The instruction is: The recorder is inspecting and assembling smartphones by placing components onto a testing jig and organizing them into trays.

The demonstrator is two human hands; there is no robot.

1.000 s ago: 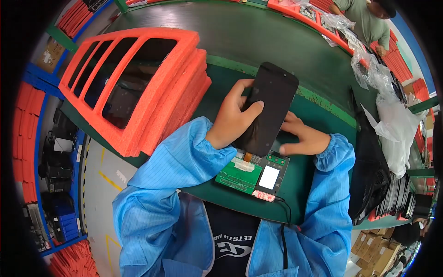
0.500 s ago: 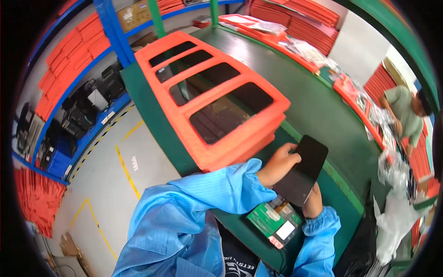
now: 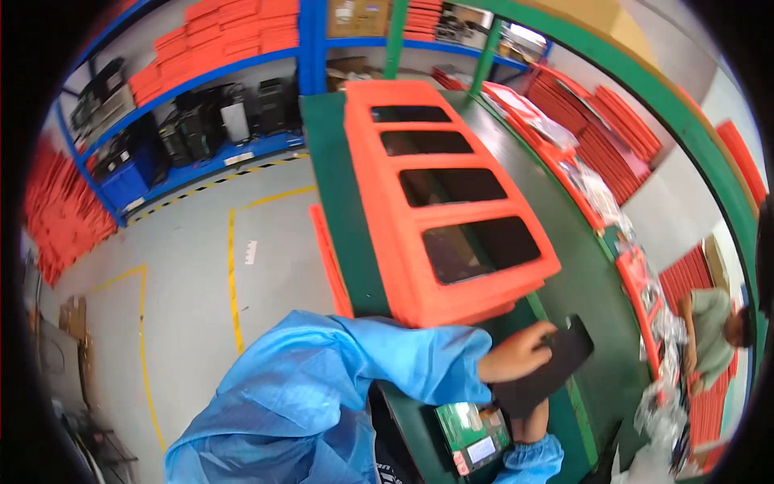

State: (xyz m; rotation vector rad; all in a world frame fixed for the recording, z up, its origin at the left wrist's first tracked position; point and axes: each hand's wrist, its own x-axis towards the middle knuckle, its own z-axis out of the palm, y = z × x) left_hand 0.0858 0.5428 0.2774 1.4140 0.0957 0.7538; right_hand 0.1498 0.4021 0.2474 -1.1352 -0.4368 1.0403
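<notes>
A black phone screen point(image 3: 556, 365) is tilted above the green bench, its far end pointing right. My left hand point(image 3: 518, 355) lies across its face, fingers curled in near the upper edge; anything pinched in them is too small to make out. From below, my right hand point(image 3: 532, 423) holds the screen, its fingers mostly hidden behind it. Under my hands sits a green circuit board point(image 3: 461, 426) with a small lit display point(image 3: 482, 449). Just beyond, an orange foam tray point(image 3: 411, 266) stacked on others holds several black phone screens point(image 3: 482, 247) in its slots.
A long dark-green bench point(image 3: 334, 161) runs away from me. Orange trays point(image 3: 584, 202) with plastic bags line its right side, where a co-worker in a green shirt point(image 3: 711, 323) stands. Blue shelves point(image 3: 193, 173) with black devices and orange foam stand at the far left.
My view has turned left. My left hand has gone from the screen's left edge to over its face, and the screen has tilted farther toward the right.
</notes>
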